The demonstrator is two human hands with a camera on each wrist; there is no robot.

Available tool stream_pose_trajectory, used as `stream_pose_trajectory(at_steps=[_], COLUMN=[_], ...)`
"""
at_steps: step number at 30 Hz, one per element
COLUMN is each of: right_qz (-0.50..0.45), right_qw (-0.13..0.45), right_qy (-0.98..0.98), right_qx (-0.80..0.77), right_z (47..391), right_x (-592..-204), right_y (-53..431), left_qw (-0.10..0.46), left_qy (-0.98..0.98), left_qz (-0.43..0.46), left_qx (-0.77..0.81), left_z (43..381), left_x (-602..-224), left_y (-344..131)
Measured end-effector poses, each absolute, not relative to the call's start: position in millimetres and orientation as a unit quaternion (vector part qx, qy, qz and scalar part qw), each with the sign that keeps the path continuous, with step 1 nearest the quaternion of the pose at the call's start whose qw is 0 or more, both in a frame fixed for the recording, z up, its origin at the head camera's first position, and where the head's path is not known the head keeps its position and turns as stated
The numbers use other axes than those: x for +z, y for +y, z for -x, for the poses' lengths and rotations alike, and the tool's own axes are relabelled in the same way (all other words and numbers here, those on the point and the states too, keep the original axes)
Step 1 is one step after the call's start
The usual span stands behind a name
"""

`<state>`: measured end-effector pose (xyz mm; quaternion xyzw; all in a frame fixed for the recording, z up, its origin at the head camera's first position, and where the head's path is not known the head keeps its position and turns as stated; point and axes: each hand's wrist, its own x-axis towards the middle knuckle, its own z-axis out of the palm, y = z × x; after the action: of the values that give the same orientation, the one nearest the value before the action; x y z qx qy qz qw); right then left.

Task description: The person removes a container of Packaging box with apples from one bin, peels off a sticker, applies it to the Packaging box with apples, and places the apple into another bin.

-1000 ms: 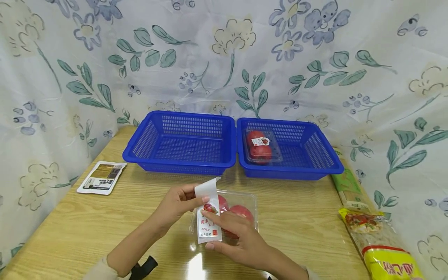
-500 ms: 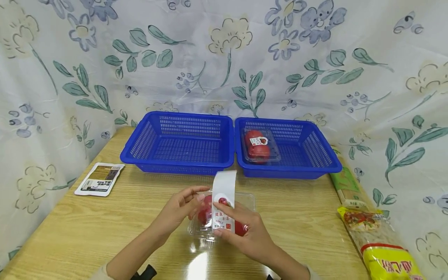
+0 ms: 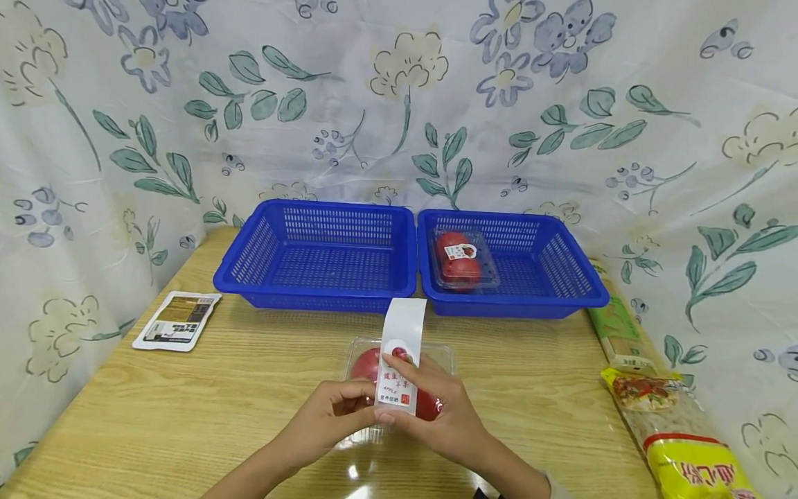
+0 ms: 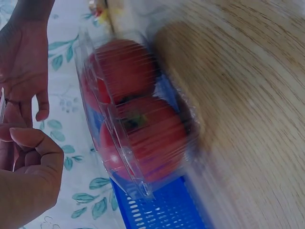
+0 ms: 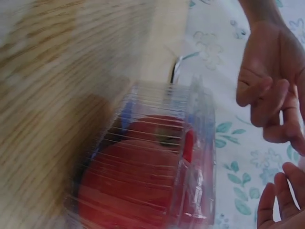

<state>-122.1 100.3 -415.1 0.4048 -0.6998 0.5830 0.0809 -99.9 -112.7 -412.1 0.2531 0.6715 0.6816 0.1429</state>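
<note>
A white strip of sticker labels (image 3: 402, 333), printed with red fruit and "APPLE", stands tilted over a clear plastic box (image 3: 445, 357) in the head view. Red apples (image 3: 364, 364) lie inside the box, whose side shows through in the left wrist view. My right hand (image 3: 445, 416) holds the strip by its right side, index finger across the print and thumb at the bottom edge. At the strip's lower left corner, my left hand (image 3: 330, 423) pinches the edge with thumb and index finger, close to the right thumb. Its other fingers curl inward in the left wrist view (image 4: 33, 167).
Two blue baskets stand behind: the left basket (image 3: 337, 267), and the right basket (image 3: 530, 277) with another labelled apple box (image 3: 464, 260). A flat white packet (image 3: 177, 320) lies left. A green packet (image 3: 623, 333) and a yellow noodle bag (image 3: 679, 436) line the right edge.
The strip has shifted right and now stands more upright over the box. My left hand has let go higher up, then moved down to the strip's lower corner. The right hand keeps its hold.
</note>
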Motion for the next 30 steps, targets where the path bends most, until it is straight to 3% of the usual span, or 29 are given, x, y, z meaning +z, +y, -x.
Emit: stream_pose_trajectory(at_steps=[5, 10, 20, 30], right_qz=[-0.413, -0.411, -0.422, -0.441], right_qw=[0.079, 0.085, 0.152, 0.219], right_qy=[-0.704, -0.720, -0.748, -0.737], right_qx=[0.572, 0.552, 0.490, 0.464], right_z=[121.4, 120.8, 120.4, 124.3], right_x=[-419.3, -422.7, -425.7, -422.9], right_y=[99.1, 98.9, 96.2, 95.3], left_qw=[0.134, 0.090, 0.027, 0.064], left_qy=[0.658, 0.679, 0.700, 0.706], left_qz=[-0.251, -0.268, -0.301, -0.288], left_qx=[0.697, 0.678, 0.647, 0.644], left_z=[99.8, 99.2, 100.5, 98.4], left_x=[-411.8, -412.0, -413.7, -415.1], left_y=[-110.1, -108.2, -105.6, -112.0])
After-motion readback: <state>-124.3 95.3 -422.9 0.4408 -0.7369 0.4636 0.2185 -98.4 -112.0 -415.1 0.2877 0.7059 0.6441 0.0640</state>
